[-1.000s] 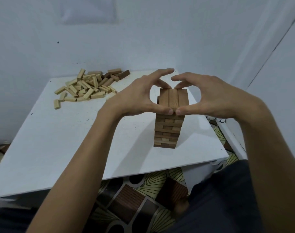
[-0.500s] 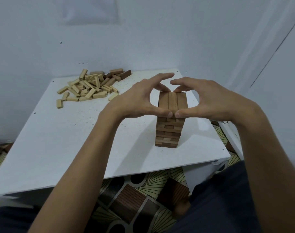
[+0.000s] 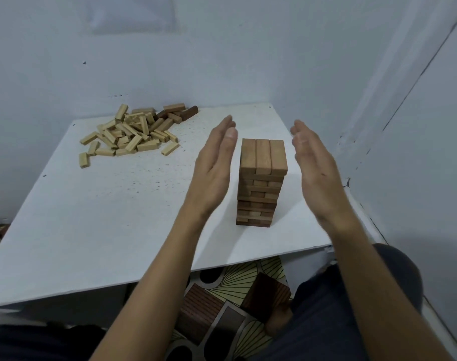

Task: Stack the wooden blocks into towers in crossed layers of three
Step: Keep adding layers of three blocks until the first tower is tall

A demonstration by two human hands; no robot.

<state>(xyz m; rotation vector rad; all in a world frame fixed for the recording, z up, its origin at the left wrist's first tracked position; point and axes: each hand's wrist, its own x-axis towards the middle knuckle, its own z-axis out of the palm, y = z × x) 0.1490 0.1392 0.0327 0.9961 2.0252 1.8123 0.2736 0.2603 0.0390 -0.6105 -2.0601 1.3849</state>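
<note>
A tower of brown wooden blocks (image 3: 261, 183) stands on the right part of the white table (image 3: 97, 220), several crossed layers high, with three blocks side by side on top. My left hand (image 3: 214, 165) is held flat with straight fingers just left of the tower, palm facing it. My right hand (image 3: 316, 168) mirrors it on the right side, also flat. Neither hand touches the tower; a small gap shows on each side. A loose pile of pale and a few dark blocks (image 3: 133, 134) lies at the table's far left.
Grey walls close in behind the table and along its right side. The table's front edge runs just below the tower. A patterned floor mat (image 3: 235, 295) and my dark-clothed legs (image 3: 326, 321) lie beneath.
Both hands have let go of the tower's top layer, which they were squeezing with thumbs and fingers, and have opened flat and drawn apart to either side.
</note>
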